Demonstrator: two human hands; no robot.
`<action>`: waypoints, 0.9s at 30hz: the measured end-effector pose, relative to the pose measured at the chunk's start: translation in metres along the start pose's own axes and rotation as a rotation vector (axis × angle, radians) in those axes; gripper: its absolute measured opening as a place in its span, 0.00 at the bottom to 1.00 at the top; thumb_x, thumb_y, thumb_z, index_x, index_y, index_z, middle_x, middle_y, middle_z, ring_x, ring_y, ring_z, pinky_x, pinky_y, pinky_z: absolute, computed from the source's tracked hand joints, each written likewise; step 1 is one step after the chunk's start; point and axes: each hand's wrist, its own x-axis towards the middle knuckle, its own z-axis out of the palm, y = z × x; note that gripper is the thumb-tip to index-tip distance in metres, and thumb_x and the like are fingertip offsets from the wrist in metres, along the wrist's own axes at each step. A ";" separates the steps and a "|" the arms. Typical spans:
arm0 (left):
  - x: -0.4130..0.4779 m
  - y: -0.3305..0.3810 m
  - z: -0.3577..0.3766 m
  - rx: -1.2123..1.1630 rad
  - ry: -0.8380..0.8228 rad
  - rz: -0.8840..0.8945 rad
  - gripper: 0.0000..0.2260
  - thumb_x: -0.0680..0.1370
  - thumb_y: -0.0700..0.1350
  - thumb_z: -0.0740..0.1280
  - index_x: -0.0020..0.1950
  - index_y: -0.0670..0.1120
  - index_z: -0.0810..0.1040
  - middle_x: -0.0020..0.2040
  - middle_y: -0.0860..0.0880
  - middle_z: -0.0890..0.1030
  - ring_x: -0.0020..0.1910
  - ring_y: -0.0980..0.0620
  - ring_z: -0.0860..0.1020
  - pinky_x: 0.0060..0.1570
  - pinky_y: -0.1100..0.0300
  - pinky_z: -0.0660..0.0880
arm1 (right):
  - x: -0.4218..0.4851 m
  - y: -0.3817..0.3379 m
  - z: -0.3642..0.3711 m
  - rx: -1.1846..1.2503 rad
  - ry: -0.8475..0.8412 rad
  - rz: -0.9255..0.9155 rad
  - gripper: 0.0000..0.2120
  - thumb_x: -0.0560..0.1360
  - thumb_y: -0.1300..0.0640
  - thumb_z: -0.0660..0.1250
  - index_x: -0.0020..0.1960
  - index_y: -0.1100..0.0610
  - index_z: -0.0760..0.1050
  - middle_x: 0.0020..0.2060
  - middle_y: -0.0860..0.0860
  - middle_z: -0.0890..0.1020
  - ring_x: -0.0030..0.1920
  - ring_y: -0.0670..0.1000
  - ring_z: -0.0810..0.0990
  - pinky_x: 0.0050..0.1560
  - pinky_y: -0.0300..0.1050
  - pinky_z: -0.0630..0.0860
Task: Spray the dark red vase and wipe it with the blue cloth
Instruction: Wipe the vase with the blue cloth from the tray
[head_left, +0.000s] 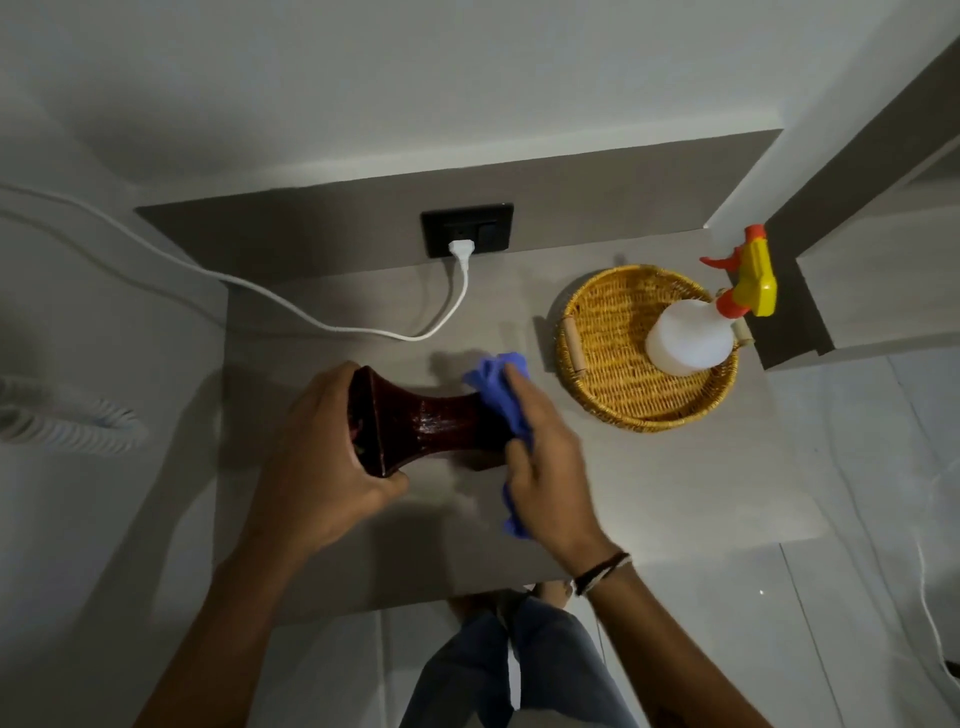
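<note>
The dark red vase (436, 418) is held on its side just above the grey table (675, 483), its flared end pointing left. My left hand (322, 457) grips that flared end. My right hand (545, 457) presses the bunched blue cloth (501, 384) against the vase's right end, which the cloth and hand hide. A tail of the cloth hangs below my palm. The white spray bottle (688, 335) with a yellow and orange trigger head stands in the wicker basket (597, 384) at the right, away from both hands.
A white plug sits in a black wall socket (467, 228) at the back, and its cable (311, 319) trails across the table's far left. A wall ledge (795, 306) stands close behind the basket. My legs show below the table's near edge.
</note>
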 end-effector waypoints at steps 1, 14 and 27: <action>0.001 0.003 0.001 0.013 0.004 0.012 0.38 0.56 0.51 0.78 0.66 0.50 0.74 0.57 0.51 0.77 0.52 0.49 0.80 0.50 0.52 0.79 | -0.009 -0.011 0.008 0.014 -0.067 -0.080 0.34 0.78 0.76 0.64 0.82 0.61 0.63 0.80 0.58 0.69 0.77 0.58 0.73 0.78 0.62 0.71; -0.001 0.003 0.006 0.109 0.066 0.129 0.34 0.58 0.53 0.74 0.62 0.46 0.73 0.54 0.49 0.75 0.53 0.42 0.77 0.50 0.49 0.77 | -0.004 0.013 0.016 -0.379 -0.266 -0.220 0.41 0.78 0.77 0.62 0.86 0.58 0.52 0.87 0.53 0.49 0.87 0.60 0.46 0.85 0.59 0.60; -0.002 0.000 0.002 0.103 0.056 0.114 0.34 0.58 0.55 0.75 0.61 0.45 0.74 0.53 0.49 0.76 0.52 0.42 0.77 0.49 0.46 0.80 | -0.012 0.014 0.027 -0.323 -0.197 -0.261 0.37 0.78 0.74 0.62 0.84 0.61 0.58 0.85 0.55 0.57 0.86 0.59 0.56 0.83 0.61 0.62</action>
